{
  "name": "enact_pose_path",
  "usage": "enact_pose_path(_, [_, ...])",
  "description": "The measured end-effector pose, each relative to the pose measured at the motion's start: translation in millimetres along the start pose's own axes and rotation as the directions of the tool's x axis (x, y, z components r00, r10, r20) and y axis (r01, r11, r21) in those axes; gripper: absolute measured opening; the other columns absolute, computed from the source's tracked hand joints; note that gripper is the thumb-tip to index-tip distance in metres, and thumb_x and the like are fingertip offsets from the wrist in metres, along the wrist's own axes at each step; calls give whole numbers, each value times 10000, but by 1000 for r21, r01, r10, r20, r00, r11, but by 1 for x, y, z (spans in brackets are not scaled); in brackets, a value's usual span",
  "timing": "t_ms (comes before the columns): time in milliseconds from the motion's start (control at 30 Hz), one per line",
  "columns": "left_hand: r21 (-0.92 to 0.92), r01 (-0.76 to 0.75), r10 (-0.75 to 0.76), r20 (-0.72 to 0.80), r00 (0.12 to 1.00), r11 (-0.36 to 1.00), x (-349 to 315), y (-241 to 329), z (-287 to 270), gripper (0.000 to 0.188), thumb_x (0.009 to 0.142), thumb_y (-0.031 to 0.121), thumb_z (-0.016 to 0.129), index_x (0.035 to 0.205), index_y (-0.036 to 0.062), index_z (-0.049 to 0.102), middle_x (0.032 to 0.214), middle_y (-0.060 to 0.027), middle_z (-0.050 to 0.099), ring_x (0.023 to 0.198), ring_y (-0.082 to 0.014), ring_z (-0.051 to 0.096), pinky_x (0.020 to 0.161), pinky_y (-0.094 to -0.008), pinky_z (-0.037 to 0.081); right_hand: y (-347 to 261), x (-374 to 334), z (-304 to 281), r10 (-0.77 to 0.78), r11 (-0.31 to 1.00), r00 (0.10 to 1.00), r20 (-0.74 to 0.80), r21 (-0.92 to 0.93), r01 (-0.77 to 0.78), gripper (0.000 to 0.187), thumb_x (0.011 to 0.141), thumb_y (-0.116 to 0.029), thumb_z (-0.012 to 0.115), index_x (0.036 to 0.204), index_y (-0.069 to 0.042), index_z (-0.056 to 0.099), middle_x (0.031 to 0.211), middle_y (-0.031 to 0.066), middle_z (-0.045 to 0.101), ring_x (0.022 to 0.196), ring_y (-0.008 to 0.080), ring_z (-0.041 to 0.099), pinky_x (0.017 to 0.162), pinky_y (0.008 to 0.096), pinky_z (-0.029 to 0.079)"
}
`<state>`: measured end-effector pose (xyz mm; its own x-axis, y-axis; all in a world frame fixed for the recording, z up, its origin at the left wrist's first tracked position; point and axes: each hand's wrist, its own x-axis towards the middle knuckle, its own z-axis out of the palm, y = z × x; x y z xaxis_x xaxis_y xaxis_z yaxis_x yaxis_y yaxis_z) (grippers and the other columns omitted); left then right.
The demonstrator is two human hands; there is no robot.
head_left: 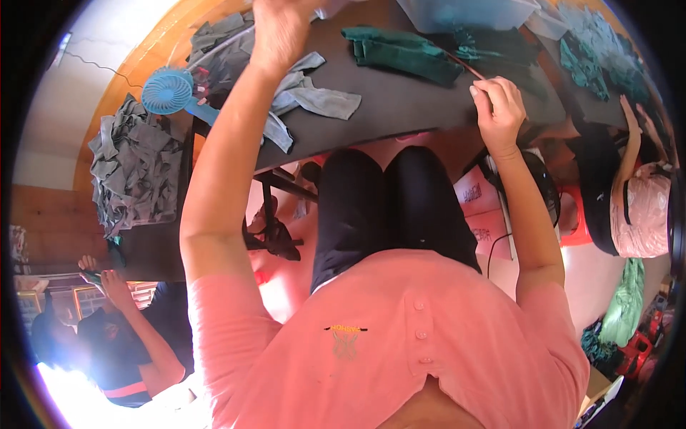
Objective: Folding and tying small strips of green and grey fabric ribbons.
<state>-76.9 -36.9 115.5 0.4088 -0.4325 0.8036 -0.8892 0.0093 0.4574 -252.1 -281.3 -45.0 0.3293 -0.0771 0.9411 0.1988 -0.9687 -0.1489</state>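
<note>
My right hand (pixel 500 107) is closed around the end of a thin reddish-brown stick (pixel 468 66) above the dark table. The stick points up and left toward a folded dark green fabric piece (pixel 404 56), which lies flat; whether they touch I cannot tell. My left hand (pixel 282 32) reaches to the far left, its fingers cut off by the top edge. Something whitish shows beside it, too little to name. Below that hand lie pale grey-blue fabric strips (pixel 318 96). More dark green fabric (pixel 493 46) lies past the stick.
A blue handheld fan (pixel 168 91) stands left of my forearm. Heaped grey fabric pieces (pixel 136 168) fill a container at the left. A clear plastic bin (pixel 468 16) is at the far edge, with blue-green fabric (pixel 607 50) right of it. Other people sit at both sides.
</note>
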Motion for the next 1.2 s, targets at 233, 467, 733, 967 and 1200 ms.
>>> enact_pose_path(233, [5,114,-106,418,902,993,-145,1,17,268,616,-76,505,830,26,630,989,-91,647,965,-257,578,887,-327,443,-72,-32,-32,127,925,969,214,327,-193,117,731,3,718,810,-38,643,770,97,614,736,260,617,645,337,464])
enact_pose_path(467, [358,323,-347,3,938,876,-144,1,34,158,723,167,671,702,15,635,675,-117,601,692,-303,567,661,-404,464,-121,56,-83,-145,329,677,722,680,-655,243,733,-65,696,950,44,678,785,130,644,669,177,601,613,289,470])
enact_pose_path(733, [493,358,-528,260,809,792,-126,-18,52,168,764,152,635,862,27,689,724,-118,654,678,-221,625,620,-332,494,-177,106,-154,-584,276,534,612,768,-578,200,853,-208,588,850,-33,684,817,93,620,563,200,562,439,296,418])
enact_pose_path(967, [-588,750,-820,239,520,303,-156,37,2,172,858,171,652,947,25,675,863,-70,682,808,-187,660,726,-311,518,-75,37,-249,-378,213,569,730,667,-714,230,865,-200,597,879,21,654,789,75,617,559,165,547,471,262,408])
enact_pose_path(1200, [-532,778,-776,314,548,334,-196,91,43,103,820,44,715,908,19,668,793,23,629,713,-37,541,652,-191,419,-119,-2,-73,63,51,440,896,438,-898,184,848,-147,631,971,-17,672,752,31,629,663,88,579,614,226,416])
